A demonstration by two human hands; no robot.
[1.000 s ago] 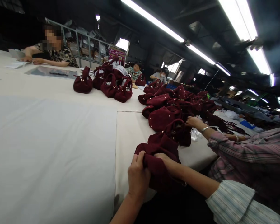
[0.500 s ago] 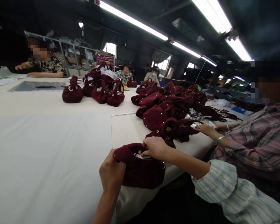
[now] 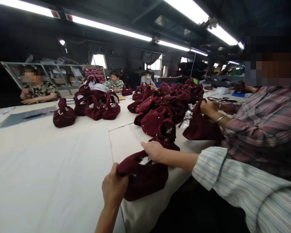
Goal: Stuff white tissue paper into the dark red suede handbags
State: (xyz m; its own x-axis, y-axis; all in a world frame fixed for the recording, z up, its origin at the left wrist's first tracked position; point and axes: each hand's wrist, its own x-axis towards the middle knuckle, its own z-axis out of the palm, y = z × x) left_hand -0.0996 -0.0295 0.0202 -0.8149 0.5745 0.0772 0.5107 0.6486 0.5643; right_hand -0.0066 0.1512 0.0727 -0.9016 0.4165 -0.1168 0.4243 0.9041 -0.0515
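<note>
A dark red cloth handbag [image 3: 145, 181] with a white lining or filling in its open mouth sits at the table's near edge. My left hand [image 3: 115, 184] is closed around the left end of the bag, by its handle. Over the bag's far rim, my right hand [image 3: 154, 151] has its fingers pressed together at the opening; its thumb and the exact point of contact are partly hidden. Just behind stands another dark red handbag [image 3: 168, 132] with its handle upright, close beyond my right hand.
A heap of dark red bags [image 3: 157, 119] covers the middle of the table [image 3: 50, 174]. Several finished-looking handbags [image 3: 64, 115] stand at the left back. At my right, a co-worker in a plaid sleeve [image 3: 247, 119] holds a dark red bag [image 3: 201, 126]. Other people sit across the table.
My view has turned right. My right hand has shifted its grip at the bag's mouth, fingers now straighter. The co-worker on the right has lifted a dark red bag.
</note>
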